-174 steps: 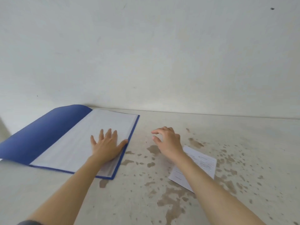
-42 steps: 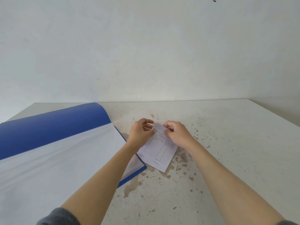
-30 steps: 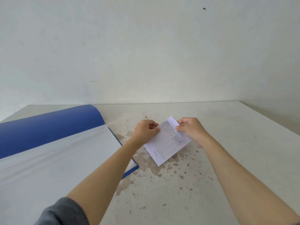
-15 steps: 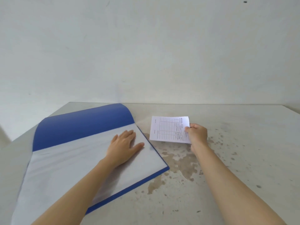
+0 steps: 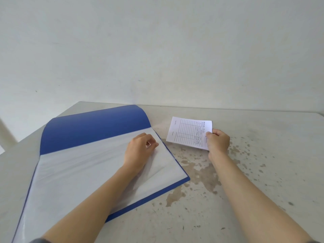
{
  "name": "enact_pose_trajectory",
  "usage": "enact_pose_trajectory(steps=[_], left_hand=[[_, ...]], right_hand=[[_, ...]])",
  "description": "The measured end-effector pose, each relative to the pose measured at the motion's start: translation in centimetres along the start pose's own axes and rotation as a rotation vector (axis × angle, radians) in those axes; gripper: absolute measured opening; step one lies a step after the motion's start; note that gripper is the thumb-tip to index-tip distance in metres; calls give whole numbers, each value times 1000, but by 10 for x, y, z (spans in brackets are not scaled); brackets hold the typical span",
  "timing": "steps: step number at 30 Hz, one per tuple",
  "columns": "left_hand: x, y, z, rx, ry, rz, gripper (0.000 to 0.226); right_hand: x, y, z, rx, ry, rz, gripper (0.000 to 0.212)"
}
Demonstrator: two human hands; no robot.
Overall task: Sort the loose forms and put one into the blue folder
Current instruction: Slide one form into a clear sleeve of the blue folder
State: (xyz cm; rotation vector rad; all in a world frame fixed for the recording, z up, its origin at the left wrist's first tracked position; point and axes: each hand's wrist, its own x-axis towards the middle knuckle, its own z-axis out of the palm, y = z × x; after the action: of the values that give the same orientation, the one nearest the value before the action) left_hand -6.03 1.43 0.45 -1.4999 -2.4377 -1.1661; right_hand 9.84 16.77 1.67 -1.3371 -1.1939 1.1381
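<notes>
The blue folder [image 5: 94, 127] lies open on the table's left side, its cover curled up at the back and its clear plastic sleeves [image 5: 84, 174] facing up. My left hand [image 5: 140, 151] rests on the top sleeve near its right edge, fingers curled with the tips pinching at that edge. My right hand [image 5: 217, 142] grips a small white printed form [image 5: 188, 132] by its right end. It holds the form just above the table, to the right of the folder. Whether more than one sheet is in that grip I cannot tell.
The stained pale table [image 5: 245, 181] stretches right of the folder, with brown blotches in front of my right hand. A white wall [image 5: 157, 50] closes the back. The table's left edge runs close behind the folder.
Both hands held the form a second ago. My left hand let go, laid flat on the folder's sleeve, and now has its fingers curled at the sleeve edge. My right hand keeps the form.
</notes>
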Motion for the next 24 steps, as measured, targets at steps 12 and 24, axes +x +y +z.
enact_pose_trajectory(steps=[12, 24], left_hand=[[0, 3, -2, -274, 57, -154, 7], [-2, 4, -1, -334, 64, -200, 7]], right_hand=[[2, -1, -10, 31, 32, 44, 18], [-13, -9, 6, -70, -81, -30, 21]])
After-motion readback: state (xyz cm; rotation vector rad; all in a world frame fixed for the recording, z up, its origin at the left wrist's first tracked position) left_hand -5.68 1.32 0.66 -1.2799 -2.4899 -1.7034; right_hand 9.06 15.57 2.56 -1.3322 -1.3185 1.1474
